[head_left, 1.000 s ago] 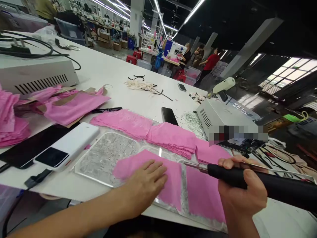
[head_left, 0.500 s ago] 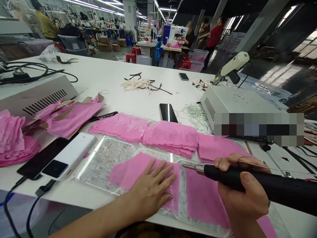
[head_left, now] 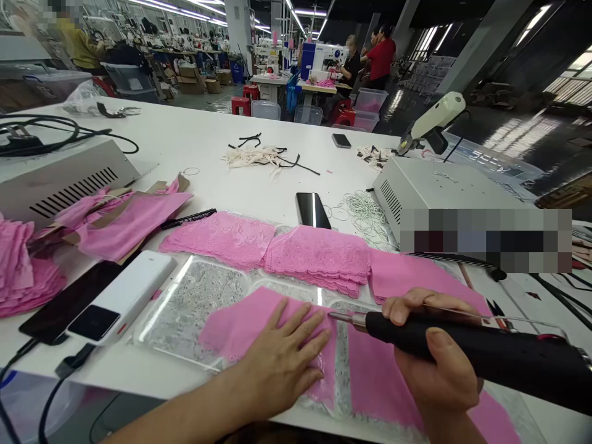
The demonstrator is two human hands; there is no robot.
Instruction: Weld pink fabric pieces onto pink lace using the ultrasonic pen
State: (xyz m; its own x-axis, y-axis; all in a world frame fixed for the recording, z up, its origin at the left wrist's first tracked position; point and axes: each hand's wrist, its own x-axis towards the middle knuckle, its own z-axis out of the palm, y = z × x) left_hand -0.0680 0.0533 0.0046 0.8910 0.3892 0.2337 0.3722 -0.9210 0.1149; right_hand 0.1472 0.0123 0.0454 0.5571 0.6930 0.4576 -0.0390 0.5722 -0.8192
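1. L fingers [head_left: 296, 319] spread apart; L hand [head_left: 277, 357] flat on pink panel [head_left: 250, 317], approx. 6 o'clock in my view.
2. R fingers [head_left: 401, 305] clamped round black-handled tool [head_left: 518, 354]; R hand [head_left: 432, 367] btwn 4 & 5 o'clock.
3. Tip [head_left: 341, 316] at L hand's 2 o'clock, by panel's edge; contact, can't tell.
4. I'd press panel flat, guide tip slow & steady, L fingers well clear.

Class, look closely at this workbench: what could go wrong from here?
The metal tip of the black-handled tool lies close to the left hand; a slip by the right hand might poke it.

If the left hand lifts, the pink piece under it could shift.

The cable beside the white device hangs over the table edge; it might snag.
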